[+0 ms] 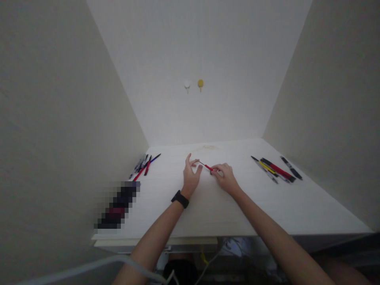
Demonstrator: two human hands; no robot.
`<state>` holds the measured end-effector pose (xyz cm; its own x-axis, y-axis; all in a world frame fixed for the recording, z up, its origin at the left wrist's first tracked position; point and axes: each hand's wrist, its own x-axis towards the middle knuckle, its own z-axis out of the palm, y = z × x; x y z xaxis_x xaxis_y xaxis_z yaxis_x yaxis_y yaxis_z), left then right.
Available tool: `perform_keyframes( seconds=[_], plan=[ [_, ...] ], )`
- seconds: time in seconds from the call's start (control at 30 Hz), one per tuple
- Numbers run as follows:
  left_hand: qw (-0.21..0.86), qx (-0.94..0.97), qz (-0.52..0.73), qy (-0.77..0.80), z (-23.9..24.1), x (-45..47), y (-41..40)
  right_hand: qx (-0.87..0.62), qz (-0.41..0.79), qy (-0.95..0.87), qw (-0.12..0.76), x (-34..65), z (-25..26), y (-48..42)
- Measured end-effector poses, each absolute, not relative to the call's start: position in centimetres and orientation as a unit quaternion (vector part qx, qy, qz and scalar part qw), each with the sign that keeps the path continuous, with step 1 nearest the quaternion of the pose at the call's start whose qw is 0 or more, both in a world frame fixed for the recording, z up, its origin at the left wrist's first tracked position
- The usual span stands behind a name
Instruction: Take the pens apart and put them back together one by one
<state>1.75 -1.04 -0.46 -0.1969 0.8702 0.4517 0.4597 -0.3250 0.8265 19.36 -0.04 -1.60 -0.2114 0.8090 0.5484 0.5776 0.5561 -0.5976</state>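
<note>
Right hand (226,177) pinches a red pen (208,167) at mid bench, fingers closed round its near end. Left hand (190,174) just beside it, fingers loosely spread, thumb and fingertip touching the pen's thin dark tip; black watch (180,198) on that wrist. White bench (208,206) fills a narrow alcove, plain pale walls left, right and far. Pen pile (144,164) at far left, red, blue, black mixed. Another pen row (276,169) at far right. Two small hooks (193,84), white and yellow, on far wall. Blurred dark patch at near left edge.
</note>
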Motion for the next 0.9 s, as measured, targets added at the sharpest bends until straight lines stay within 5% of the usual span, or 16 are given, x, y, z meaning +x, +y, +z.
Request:
perform_keyframes(
  seconds=[0.17, 0.4, 0.9],
  plan=[
    [-0.023, 0.575, 0.377, 0.726, -0.6, 1.2, -1.7, -0.459, 0.142, -0.745, 0.463, 19.5, -1.8, 0.2],
    [-0.01, 0.652, 0.24, 0.719, -0.8, 1.1, -2.3, -0.461, 0.139, -0.741, 0.467, 19.5, -1.9, 0.3],
    [0.094, 0.632, 0.437, 0.633, -2.2, 0.5, -0.2, -0.459, 0.154, -0.74, 0.467, 19.6, -2.0, 0.4]
  ],
)
